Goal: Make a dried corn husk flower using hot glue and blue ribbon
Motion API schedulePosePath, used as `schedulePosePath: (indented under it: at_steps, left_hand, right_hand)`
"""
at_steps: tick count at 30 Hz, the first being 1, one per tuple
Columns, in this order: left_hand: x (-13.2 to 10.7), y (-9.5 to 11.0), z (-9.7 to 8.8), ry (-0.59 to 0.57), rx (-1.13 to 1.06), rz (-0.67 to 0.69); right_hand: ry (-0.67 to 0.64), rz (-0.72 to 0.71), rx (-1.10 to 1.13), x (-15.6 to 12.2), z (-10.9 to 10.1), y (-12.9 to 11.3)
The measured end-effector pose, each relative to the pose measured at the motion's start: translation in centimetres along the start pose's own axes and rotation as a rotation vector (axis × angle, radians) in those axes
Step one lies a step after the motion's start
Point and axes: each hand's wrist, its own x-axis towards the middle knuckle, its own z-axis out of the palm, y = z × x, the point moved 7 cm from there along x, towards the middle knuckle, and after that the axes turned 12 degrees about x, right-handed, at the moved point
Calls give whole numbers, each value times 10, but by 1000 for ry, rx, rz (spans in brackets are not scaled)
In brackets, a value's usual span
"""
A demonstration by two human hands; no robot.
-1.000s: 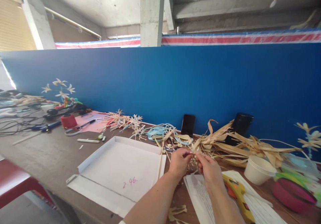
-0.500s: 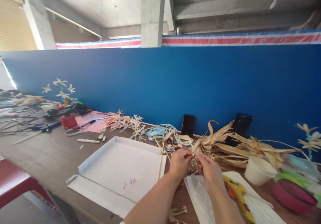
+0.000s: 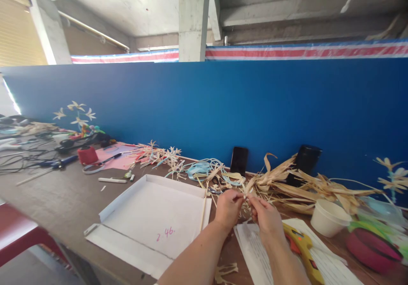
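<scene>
My left hand (image 3: 228, 208) and my right hand (image 3: 265, 217) meet fingertip to fingertip above the worktable. Both are closed in a pinch on a small pale piece of corn husk (image 3: 245, 197), mostly hidden by the fingers. Behind them lies a heap of dry corn husks (image 3: 274, 175), with narrow husk scraps scattered under the fingers. A yellow glue gun (image 3: 304, 251) rests on printed sheets (image 3: 331, 257) beside my right forearm. Left of my left hand, thin pale sticks (image 3: 204, 208) lie across the edge of a white box lid (image 3: 153, 217).
A phone (image 3: 239, 159) and a black object (image 3: 307, 161) lean on the blue partition (image 3: 204, 106). A white paper cup (image 3: 330, 218) and a pink round container (image 3: 372, 249) stand right. Husk flowers (image 3: 172, 155), blue strips (image 3: 200, 169) and a red tape holder (image 3: 86, 155) lie further left.
</scene>
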Motion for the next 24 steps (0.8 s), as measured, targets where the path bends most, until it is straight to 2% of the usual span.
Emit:
schedulePosePath:
  at_steps: [6, 15, 24]
  left_hand:
    - [1, -9, 3, 27, -112, -100]
    - [3, -17, 7, 16, -255, -192]
    - [4, -17, 8, 11, -207, -194]
  right_hand:
    - [43, -104, -32, 2, -6, -7]
    - [107, -82, 95, 3, -11, -9]
    - [118, -114, 135, 3, -13, -13]
